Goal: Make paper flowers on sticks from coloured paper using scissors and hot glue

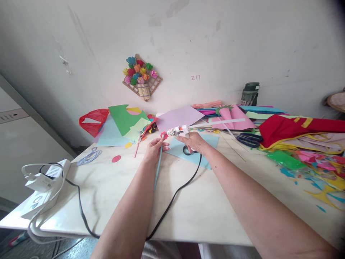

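Note:
My left hand (154, 149) pinches a narrow light blue paper strip (158, 168) that hangs down toward the table. At the strip's upper end is a small red paper flower shape (164, 135), close to my fingertips. My right hand (196, 141) is wrapped round a white hot glue gun (179, 131), whose nozzle points left at the red paper. A long clear glue stick (218, 123) sticks out of the gun's back. Whether the nozzle touches the paper I cannot tell. Below the gun lies a light blue paper sheet (208, 153).
The gun's black cord (179, 189) crosses the table to a white power strip (58, 180) at the left. Scissors (249, 139), a red cloth (285, 131) and paper scraps (323, 192) lie right. Coloured sheets (122, 120) and a bottle (249, 94) stand near the wall.

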Demonstrator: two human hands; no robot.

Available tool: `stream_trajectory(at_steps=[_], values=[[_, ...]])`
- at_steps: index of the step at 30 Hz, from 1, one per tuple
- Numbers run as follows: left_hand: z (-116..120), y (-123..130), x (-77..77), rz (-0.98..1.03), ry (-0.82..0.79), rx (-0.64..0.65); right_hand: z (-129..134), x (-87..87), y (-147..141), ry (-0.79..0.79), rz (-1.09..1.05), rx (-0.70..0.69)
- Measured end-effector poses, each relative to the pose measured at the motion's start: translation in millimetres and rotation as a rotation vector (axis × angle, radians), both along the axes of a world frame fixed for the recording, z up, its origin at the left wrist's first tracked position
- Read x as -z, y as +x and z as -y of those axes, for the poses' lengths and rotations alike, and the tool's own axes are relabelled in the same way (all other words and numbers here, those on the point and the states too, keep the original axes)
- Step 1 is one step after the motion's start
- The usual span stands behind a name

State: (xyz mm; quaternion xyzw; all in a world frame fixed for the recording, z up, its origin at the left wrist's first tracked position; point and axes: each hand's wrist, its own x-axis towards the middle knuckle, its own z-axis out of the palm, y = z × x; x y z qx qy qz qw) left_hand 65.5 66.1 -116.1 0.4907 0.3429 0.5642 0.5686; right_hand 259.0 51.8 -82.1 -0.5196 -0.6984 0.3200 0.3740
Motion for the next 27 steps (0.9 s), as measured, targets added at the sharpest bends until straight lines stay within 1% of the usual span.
stream_trajectory(at_steps=[6,14,17,21,23,27], values=[[-0.1,0.2,-0.1,-0.016,0.0,-0.011,0.0,1.5,0.3,-0.025,-0.018,-0.039],[-1.0,-0.3,0.7,-0.011,-0.007,-0.016,-2.4,3.4,1.7,0.01,0.03,-0.007],[-1.7,-0.9,1.3,-0.016,-0.005,-0.015,-1.3,1.9,1.2,0.011,-0.028,-0.026],[-1.8,-1.0,1.5,-0.009,0.005,-0.011,2.3,-1.6,-0.6,-0.067,-0.132,-0.065],[-1.1,-0.3,0.9,-0.009,0.006,-0.01,2.8,-2.3,-1.2,-0.087,-0.133,-0.078],[0.3,1.8,-0.1,-0.014,-0.005,-0.025,1.3,-1.2,-1.4,-0.074,-0.117,-0.087]])
